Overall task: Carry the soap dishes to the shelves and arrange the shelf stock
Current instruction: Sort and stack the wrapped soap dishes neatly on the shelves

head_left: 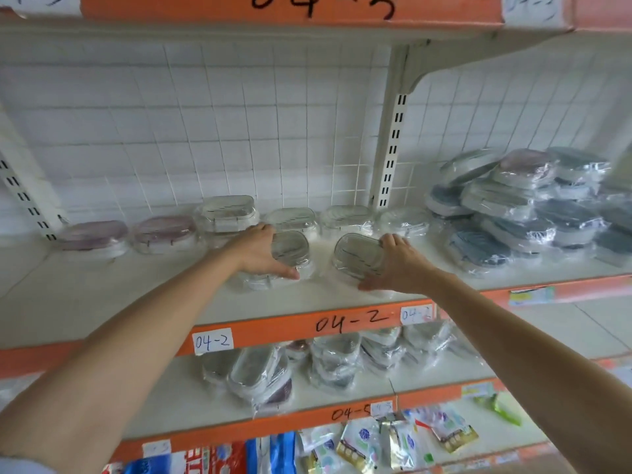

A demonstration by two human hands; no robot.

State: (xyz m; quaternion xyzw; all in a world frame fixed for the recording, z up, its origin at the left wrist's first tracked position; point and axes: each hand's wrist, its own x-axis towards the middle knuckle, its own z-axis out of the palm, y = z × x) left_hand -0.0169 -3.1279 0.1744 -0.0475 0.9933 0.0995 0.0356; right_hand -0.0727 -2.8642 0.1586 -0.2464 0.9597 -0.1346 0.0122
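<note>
Plastic-wrapped soap dishes: left hand [257, 252] grips one [290, 249], right hand [398, 265] grips another [357, 256].

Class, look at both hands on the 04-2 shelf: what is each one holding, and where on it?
The left hand grips a wrapped soap dish by its left end. The right hand grips another wrapped dish by its right edge.

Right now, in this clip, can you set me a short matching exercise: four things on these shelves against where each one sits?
Things:
1. left hand
2. right hand
3. pink soap dishes
4. grey-blue pile

Places:
A. far left of the 04-2 shelf
B. far right of that shelf
C. gripping the left-centre clear dish
D. gripping the right-centre clear dish

Pairs: 1-C, 2-D, 3-A, 4-B
</note>
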